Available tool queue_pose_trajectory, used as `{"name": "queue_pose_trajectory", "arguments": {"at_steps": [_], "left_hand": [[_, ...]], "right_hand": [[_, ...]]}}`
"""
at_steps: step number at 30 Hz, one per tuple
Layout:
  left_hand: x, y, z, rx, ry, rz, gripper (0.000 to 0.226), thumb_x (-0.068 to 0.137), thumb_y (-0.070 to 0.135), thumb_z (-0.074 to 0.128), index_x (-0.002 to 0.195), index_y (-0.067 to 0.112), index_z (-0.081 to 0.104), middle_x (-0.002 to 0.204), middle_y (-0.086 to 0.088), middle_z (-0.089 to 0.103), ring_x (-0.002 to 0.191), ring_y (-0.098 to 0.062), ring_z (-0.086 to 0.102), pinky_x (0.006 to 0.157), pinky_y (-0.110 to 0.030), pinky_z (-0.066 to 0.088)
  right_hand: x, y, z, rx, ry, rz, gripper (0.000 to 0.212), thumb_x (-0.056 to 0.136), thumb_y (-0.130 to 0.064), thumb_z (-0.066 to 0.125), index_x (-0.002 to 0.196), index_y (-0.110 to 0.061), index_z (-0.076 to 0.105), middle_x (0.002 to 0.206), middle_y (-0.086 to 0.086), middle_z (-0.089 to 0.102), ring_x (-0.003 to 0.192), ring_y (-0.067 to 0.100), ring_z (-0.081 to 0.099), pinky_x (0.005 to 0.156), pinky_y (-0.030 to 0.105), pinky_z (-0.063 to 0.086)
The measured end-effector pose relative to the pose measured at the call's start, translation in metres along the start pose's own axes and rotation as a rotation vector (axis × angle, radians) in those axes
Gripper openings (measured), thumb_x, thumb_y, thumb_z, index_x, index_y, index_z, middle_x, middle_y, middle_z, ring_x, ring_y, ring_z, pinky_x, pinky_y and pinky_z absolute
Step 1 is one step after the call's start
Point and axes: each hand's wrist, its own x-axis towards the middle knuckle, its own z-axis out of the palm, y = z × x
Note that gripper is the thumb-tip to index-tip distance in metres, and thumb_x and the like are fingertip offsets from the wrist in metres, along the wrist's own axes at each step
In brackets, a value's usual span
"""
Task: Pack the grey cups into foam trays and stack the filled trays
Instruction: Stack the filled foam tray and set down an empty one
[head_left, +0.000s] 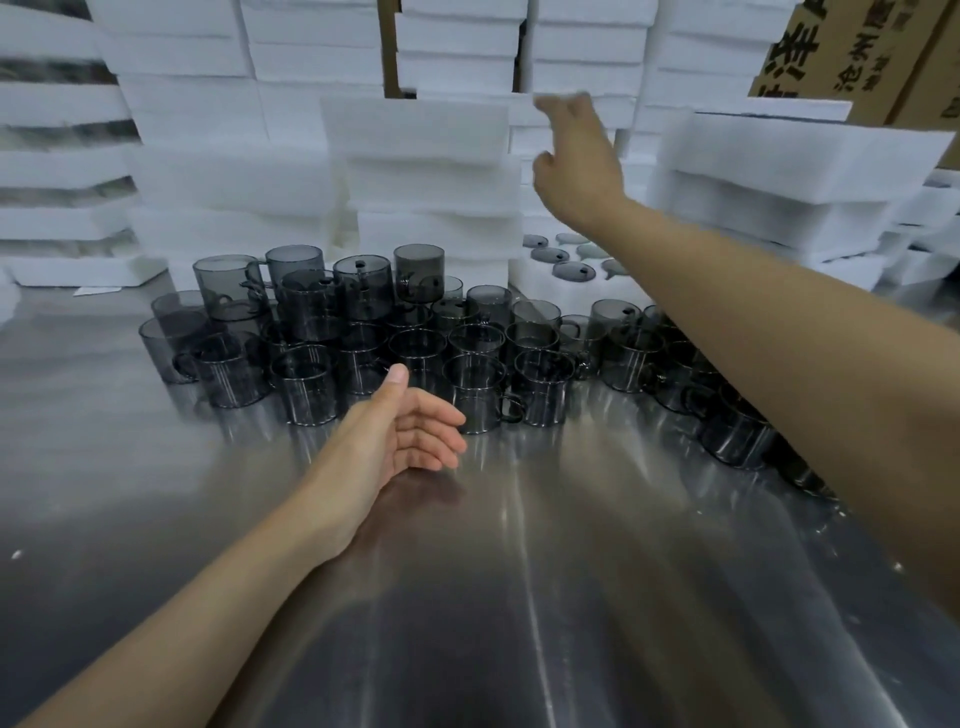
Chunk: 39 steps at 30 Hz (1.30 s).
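1. Spreading wide and bare across the near half: steel bench (519, 597), open room between both forearms.
2. Crowding the middle of the bench: grey cups (415, 353), rim to rim, a few stacked two high at the back left, the row running under the right forearm toward the right edge.
3. Sitting behind the cups, right of centre: open foam tray (524, 270), grey cups sunk in its pockets.
4. Walling the far edge: stacked foam trays (431, 171); cardboard boxes (852, 47) top right.
5. Hovering just before the front cups: left hand (410, 436), open, palm right, holding nothing.
6. Reaching high toward the stacks: right hand (576, 161), blurred, loosely open, empty.
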Motion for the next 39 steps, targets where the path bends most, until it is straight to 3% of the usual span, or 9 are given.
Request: {"name": "queue_pose_trajectory", "arguments": {"at_steps": [3, 6, 10, 15, 21, 25, 30, 34, 39], "left_hand": [[0.000, 0.000, 0.001, -0.002, 0.000, 0.001, 0.069, 0.085, 0.057, 0.027, 0.089, 0.001, 0.067, 0.076, -0.013, 0.069, 0.065, -0.016, 0.064, 0.064, -0.021, 0.052], [0.000, 0.000, 0.001, 0.002, -0.007, 0.004, 0.069, 0.084, 0.057, 0.027, 0.089, 0.001, 0.066, 0.075, -0.012, 0.069, 0.065, -0.016, 0.064, 0.063, -0.021, 0.052], [0.001, -0.003, 0.000, 0.038, -0.023, 0.019, 0.068, 0.085, 0.057, 0.027, 0.089, 0.002, 0.067, 0.074, -0.010, 0.069, 0.065, -0.015, 0.065, 0.063, -0.020, 0.052], [0.001, -0.004, 0.000, 0.067, -0.021, 0.028, 0.069, 0.084, 0.060, 0.027, 0.088, 0.004, 0.068, 0.075, -0.010, 0.069, 0.066, -0.016, 0.065, 0.062, -0.019, 0.050], [0.001, 0.001, -0.002, -0.005, 0.008, 0.029, 0.069, 0.087, 0.057, 0.025, 0.088, 0.001, 0.066, 0.074, -0.013, 0.068, 0.063, -0.016, 0.063, 0.061, -0.022, 0.050], [0.005, 0.005, -0.016, -0.195, 0.072, -0.005, 0.067, 0.100, 0.051, 0.019, 0.091, 0.003, 0.065, 0.070, -0.007, 0.068, 0.060, -0.013, 0.063, 0.057, -0.021, 0.050], [-0.001, 0.006, -0.026, -0.113, 0.226, 0.090, 0.022, 0.088, 0.025, 0.053, 0.105, 0.013, 0.060, 0.095, -0.005, 0.068, 0.087, -0.015, 0.064, 0.073, -0.024, 0.053], [-0.003, 0.016, -0.031, -0.252, 0.350, -0.018, 0.056, 0.102, 0.046, 0.026, 0.096, 0.008, 0.066, 0.073, 0.001, 0.072, 0.072, -0.014, 0.063, 0.071, -0.027, 0.045], [-0.019, 0.018, -0.024, -0.068, 0.310, 0.018, 0.040, 0.102, 0.034, 0.033, 0.092, 0.014, 0.067, 0.082, 0.003, 0.067, 0.072, -0.009, 0.058, 0.065, -0.024, 0.040]], "right_hand": [[0.030, -0.035, 0.012, -0.133, -0.145, -0.206, 0.064, 0.091, -0.004, 0.040, 0.151, -0.014, 0.021, 0.156, 0.011, 0.020, 0.144, 0.027, 0.019, 0.107, 0.035, 0.031], [0.050, -0.051, 0.030, -0.271, -0.377, -0.163, 0.059, 0.096, -0.015, 0.043, 0.151, -0.013, 0.022, 0.155, 0.011, 0.017, 0.144, 0.031, 0.013, 0.117, 0.053, 0.011], [0.048, -0.055, 0.049, -0.370, -0.185, -0.130, 0.054, 0.091, -0.011, 0.052, 0.140, -0.016, 0.030, 0.143, 0.015, 0.024, 0.126, 0.037, 0.029, 0.090, 0.048, 0.043], [0.042, -0.043, 0.051, -0.322, -0.157, -0.051, 0.054, 0.094, -0.016, 0.053, 0.142, -0.021, 0.028, 0.129, 0.014, 0.048, 0.124, 0.036, 0.036, 0.087, 0.044, 0.038], [-0.009, -0.076, -0.006, -0.169, 0.116, -0.154, 0.056, 0.084, -0.023, 0.044, 0.139, -0.028, 0.035, 0.101, 0.000, 0.064, 0.105, 0.026, 0.051, 0.090, 0.040, 0.027], [-0.095, -0.094, -0.083, -0.022, 0.014, -0.358, 0.056, 0.080, -0.038, 0.046, 0.135, -0.024, 0.043, 0.080, -0.004, 0.063, 0.089, 0.022, 0.056, 0.098, 0.034, 0.023], [-0.239, -0.079, -0.160, -0.062, -0.200, -0.675, 0.052, 0.077, -0.036, 0.050, 0.123, -0.013, 0.059, 0.061, -0.003, 0.054, 0.060, 0.030, 0.056, 0.064, 0.033, 0.041], [-0.304, -0.048, -0.168, -0.093, -0.464, -0.583, 0.050, 0.077, -0.033, 0.050, 0.120, -0.013, 0.064, 0.062, -0.005, 0.055, 0.059, 0.019, 0.056, 0.079, 0.034, 0.053], [-0.293, -0.042, -0.167, -0.117, -0.473, -0.303, 0.058, 0.077, -0.035, 0.030, 0.124, -0.026, 0.063, 0.085, -0.009, 0.060, 0.084, 0.017, 0.057, 0.078, 0.030, 0.038]]}}
